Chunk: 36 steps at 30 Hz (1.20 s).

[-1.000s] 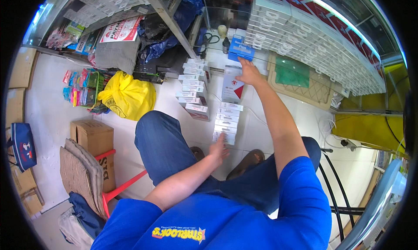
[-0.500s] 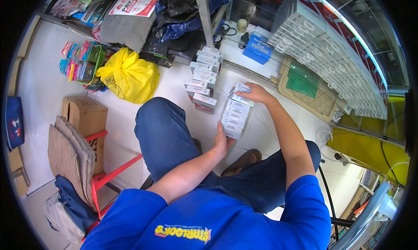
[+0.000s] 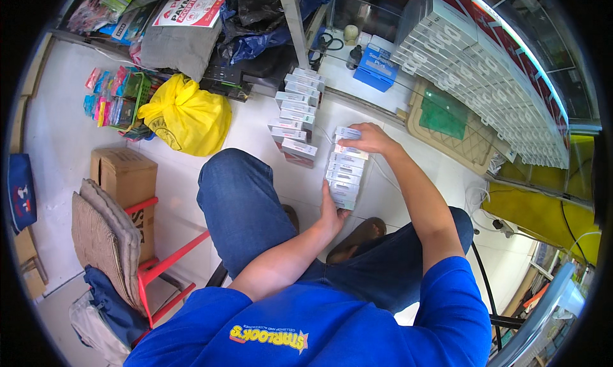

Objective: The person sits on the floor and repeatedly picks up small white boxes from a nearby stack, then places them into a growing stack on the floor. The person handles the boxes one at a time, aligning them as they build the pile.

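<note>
Hands clamped on both ends of white box row [image 3: 343, 172], left hand [image 3: 332, 215] near, right hand [image 3: 370, 139] far

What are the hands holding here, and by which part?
A row of white boxes, held by its two ends: left hand against the near end, right hand over the far end.
</note>
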Motion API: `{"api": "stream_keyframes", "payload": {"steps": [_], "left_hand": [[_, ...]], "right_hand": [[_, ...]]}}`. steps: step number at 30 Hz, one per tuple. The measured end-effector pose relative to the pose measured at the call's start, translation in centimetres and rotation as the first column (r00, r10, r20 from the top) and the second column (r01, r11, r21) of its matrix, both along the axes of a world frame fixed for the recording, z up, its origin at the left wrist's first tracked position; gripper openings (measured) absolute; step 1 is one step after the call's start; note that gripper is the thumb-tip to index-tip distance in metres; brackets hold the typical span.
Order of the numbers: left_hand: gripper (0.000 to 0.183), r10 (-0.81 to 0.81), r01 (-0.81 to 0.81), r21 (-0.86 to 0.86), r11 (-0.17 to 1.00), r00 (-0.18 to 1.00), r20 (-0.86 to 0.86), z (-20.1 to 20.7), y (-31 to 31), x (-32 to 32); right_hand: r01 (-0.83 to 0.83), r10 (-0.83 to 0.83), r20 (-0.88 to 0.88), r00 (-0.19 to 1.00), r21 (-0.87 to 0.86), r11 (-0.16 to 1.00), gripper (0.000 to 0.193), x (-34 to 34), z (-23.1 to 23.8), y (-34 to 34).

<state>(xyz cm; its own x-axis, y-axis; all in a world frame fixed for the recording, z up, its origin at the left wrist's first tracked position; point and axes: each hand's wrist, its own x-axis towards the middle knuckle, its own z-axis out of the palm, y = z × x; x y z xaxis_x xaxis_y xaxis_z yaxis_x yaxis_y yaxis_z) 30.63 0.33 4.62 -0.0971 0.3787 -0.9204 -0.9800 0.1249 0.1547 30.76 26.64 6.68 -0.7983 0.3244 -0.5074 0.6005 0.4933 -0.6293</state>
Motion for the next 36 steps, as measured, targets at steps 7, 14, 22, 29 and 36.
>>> {"api": "stream_keyframes", "payload": {"steps": [7,14,22,29,36], "left_hand": [[0.078,0.037,-0.034,0.034,0.999,0.995,-0.094,0.9,0.6,-0.1],[0.073,-0.011,0.014,0.036,0.999,0.997,-0.076,2.6,0.8,-0.1],[0.078,-0.133,0.159,0.026,0.987,0.892,-0.433,6.8,2.3,0.2],[0.065,-0.107,0.31,0.039,0.95,0.44,-0.891,8.2,5.6,-3.4],[0.071,-0.339,0.379,-0.285,0.881,0.081,-0.937,7.2,6.3,-4.8]], "right_hand": [[0.044,-0.041,-0.029,0.999,0.108,0.993,0.072,-0.1,3.5,0.0],[0.137,-0.129,-0.057,0.99,0.169,0.976,0.074,1.6,6.2,-0.1],[0.477,-0.374,-0.303,0.877,0.442,0.76,0.062,6.9,11.6,-3.5],[0.841,-0.764,-0.36,0.535,0.311,0.442,0.048,11.1,15.9,-8.3],[0.911,-0.843,-0.373,0.388,0.294,0.289,0.047,13.0,15.8,-12.9]]}}
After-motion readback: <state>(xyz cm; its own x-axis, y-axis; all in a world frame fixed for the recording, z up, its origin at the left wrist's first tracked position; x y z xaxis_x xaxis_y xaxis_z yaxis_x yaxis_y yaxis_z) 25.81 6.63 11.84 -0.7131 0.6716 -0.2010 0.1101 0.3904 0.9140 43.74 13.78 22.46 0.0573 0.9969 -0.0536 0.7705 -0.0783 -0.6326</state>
